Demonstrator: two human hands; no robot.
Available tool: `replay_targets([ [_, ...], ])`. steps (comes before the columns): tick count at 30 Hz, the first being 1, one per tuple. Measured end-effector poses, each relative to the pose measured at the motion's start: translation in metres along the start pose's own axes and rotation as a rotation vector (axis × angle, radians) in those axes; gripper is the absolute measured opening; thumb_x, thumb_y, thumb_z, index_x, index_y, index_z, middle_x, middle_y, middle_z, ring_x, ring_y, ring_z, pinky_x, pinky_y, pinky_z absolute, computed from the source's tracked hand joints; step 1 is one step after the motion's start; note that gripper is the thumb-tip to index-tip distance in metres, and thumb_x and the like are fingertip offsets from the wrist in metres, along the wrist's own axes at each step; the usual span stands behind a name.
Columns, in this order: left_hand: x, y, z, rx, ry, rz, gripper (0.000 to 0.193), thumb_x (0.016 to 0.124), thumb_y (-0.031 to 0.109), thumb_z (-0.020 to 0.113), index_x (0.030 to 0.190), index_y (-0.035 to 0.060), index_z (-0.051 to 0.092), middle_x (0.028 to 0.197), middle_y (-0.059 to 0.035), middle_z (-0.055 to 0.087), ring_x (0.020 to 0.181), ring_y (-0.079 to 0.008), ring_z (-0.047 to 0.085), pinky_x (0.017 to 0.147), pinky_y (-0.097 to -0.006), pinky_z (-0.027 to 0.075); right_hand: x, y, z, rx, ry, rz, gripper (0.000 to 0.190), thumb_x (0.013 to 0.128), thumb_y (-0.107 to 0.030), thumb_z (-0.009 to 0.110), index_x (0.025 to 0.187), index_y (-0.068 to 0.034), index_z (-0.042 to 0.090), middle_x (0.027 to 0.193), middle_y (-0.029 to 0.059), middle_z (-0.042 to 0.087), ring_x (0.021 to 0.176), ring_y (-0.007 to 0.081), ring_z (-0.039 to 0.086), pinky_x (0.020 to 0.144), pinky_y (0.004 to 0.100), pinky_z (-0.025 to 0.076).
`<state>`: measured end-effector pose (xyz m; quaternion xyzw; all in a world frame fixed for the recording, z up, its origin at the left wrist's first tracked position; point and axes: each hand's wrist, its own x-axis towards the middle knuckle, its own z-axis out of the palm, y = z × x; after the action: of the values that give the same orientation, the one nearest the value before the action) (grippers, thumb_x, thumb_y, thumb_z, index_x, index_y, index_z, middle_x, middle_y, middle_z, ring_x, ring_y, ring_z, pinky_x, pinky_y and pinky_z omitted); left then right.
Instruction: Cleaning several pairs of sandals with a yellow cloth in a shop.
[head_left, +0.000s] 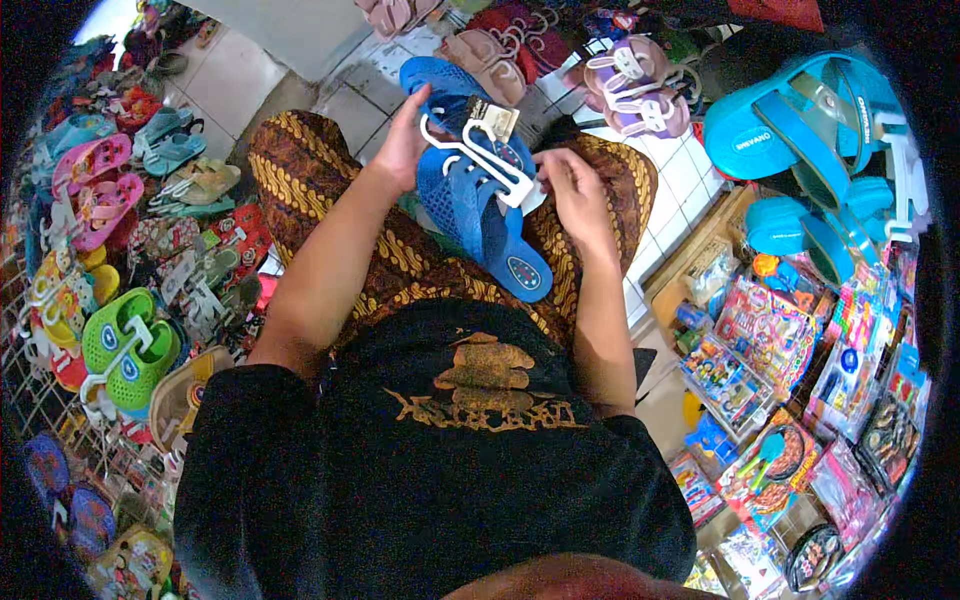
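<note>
A pair of blue perforated plastic shoes lies above my lap, toes and heels pointing opposite ways. A white plastic shoe hanger runs across them, its hook end beside a paper tag that bears writing. My left hand grips the shoes by their left edge, thumb up along the blue side. On the other side, my right hand is curled close against the shoes, near a small white piece by the hanger's end. Whether its fingers pinch anything is hidden.
Sandals and clogs on hangers, among them green clogs and pink clogs, crowd a wire rack at left. Purple rabbit sandals lie ahead on the tiles. Large turquoise sandals hang at right above packaged toys.
</note>
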<state>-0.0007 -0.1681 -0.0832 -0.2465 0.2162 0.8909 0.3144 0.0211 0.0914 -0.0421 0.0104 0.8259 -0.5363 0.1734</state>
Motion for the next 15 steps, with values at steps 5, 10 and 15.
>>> replay_targets([
  [5, 0.005, 0.002, -0.012, 0.123, -0.093, -0.014, 0.081, 0.089, 0.07, 0.044, 0.124, -0.0018, 0.057, 0.108, -0.0203, 0.067, 0.093, -0.0287, 0.069, 0.084, -0.041, 0.056, -0.02, -0.03, 0.014, -0.152, -0.002, -0.134, 0.022, 0.094, -0.021, 0.062, 0.108, -0.004, 0.067, 0.083, 0.0039, 0.065, 0.076, 0.0112, 0.057, 0.069, 0.0264, 0.046],
  [10, -0.008, 0.0, 0.015, 0.311, 0.016, 0.062, 0.084, 0.089, 0.071, 0.042, 0.131, -0.0009, 0.052, 0.114, -0.0198, 0.066, 0.099, -0.029, 0.067, 0.089, -0.0404, 0.055, -0.025, -0.033, 0.015, -0.142, 0.005, -0.174, 0.02, 0.095, -0.016, 0.06, 0.11, -0.003, 0.066, 0.091, 0.0042, 0.067, 0.08, 0.0104, 0.057, 0.074, 0.0258, 0.046],
  [15, -0.004, -0.002, 0.018, 0.213, -0.034, 0.09, 0.078, 0.092, 0.067, 0.042, 0.131, 0.0006, 0.052, 0.12, -0.0188, 0.064, 0.106, -0.0294, 0.064, 0.095, -0.0421, 0.051, -0.025, -0.025, 0.014, -0.233, 0.01, -0.128, 0.021, 0.096, -0.019, 0.056, 0.108, -0.006, 0.066, 0.082, 0.0158, 0.068, 0.072, 0.0242, 0.066, 0.068, 0.0368, 0.05],
])
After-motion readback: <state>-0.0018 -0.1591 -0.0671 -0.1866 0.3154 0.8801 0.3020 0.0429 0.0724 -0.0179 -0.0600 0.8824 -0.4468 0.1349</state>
